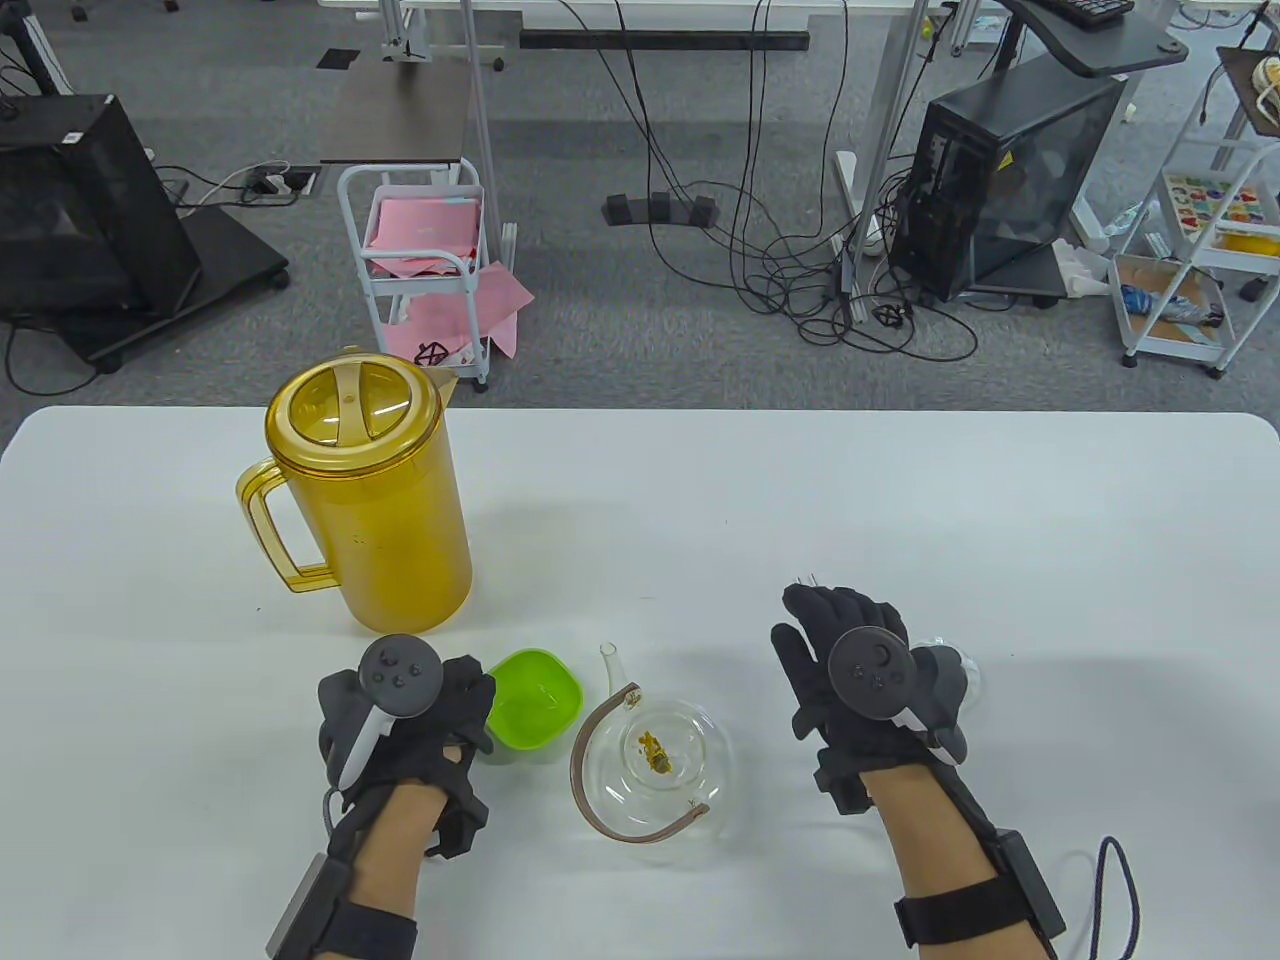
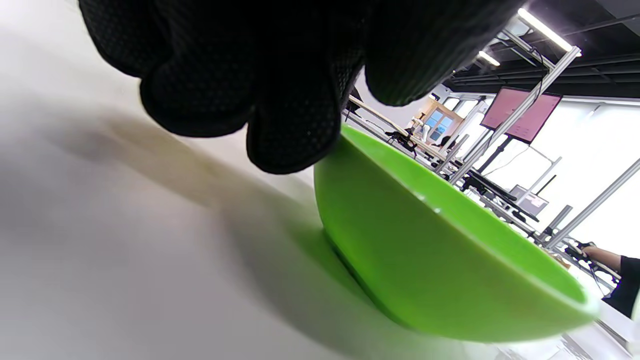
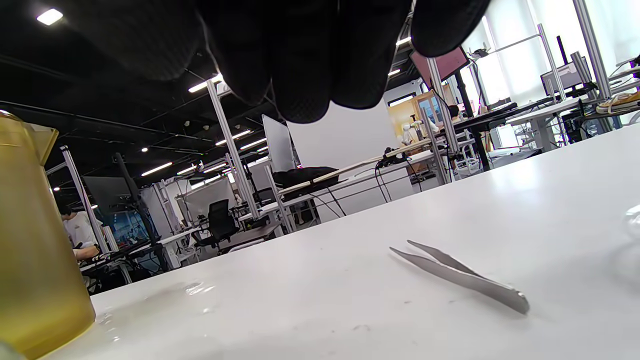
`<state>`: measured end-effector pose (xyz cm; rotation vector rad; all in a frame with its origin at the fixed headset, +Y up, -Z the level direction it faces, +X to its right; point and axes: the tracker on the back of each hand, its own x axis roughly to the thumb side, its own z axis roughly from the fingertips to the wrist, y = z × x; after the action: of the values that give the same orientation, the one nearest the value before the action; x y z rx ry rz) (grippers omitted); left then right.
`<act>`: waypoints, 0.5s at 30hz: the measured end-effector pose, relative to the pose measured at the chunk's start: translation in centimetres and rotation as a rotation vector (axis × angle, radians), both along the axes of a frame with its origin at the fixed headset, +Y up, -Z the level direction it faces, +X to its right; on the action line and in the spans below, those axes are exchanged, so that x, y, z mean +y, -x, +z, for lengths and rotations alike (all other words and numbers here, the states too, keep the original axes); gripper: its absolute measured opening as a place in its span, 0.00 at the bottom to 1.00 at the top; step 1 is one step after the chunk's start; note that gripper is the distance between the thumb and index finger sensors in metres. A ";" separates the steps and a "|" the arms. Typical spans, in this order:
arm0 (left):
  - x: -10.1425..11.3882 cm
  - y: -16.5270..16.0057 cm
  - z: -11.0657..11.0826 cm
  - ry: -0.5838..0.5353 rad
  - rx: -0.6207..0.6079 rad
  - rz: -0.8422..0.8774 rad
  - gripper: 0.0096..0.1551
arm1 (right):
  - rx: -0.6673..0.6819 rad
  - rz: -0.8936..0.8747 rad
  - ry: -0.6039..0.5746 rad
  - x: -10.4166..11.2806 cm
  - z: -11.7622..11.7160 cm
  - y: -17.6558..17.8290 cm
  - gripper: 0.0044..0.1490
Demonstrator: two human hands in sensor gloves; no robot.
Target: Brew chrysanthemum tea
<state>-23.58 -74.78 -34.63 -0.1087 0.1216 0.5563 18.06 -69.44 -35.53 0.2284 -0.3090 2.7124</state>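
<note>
Left to right: jug (image 1: 370, 500) lidded, back left. Left hand (image 1: 400, 720) pinches the green bowl (image 1: 525, 700) at its near rim; a pull could tip or drag it into the glass teapot (image 1: 655, 765) just beside, open, flowers (image 1: 655, 752) inside. Right hand (image 1: 860, 670) loosely spread, holding nothing, over the tweezers (image 3: 460, 275); a sweep could knock them off. White surface (image 1: 640, 500), wet patch near jug. Lab: desks, cables, carts, PC towers.
</note>
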 end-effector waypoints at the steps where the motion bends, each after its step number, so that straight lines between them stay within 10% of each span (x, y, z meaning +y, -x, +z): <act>1: 0.0 0.0 0.0 0.001 -0.005 0.001 0.30 | 0.001 -0.001 0.001 0.0 0.0 0.0 0.36; 15: 3.0 -0.5 1.4 -0.288 -0.009 -0.007 0.33 | 0.008 0.036 -0.015 0.0 0.1 0.5 0.36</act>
<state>-23.09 -71.79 -33.19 0.1691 0.0322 0.5607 17.53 -69.40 -35.45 0.2510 -0.3254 2.7446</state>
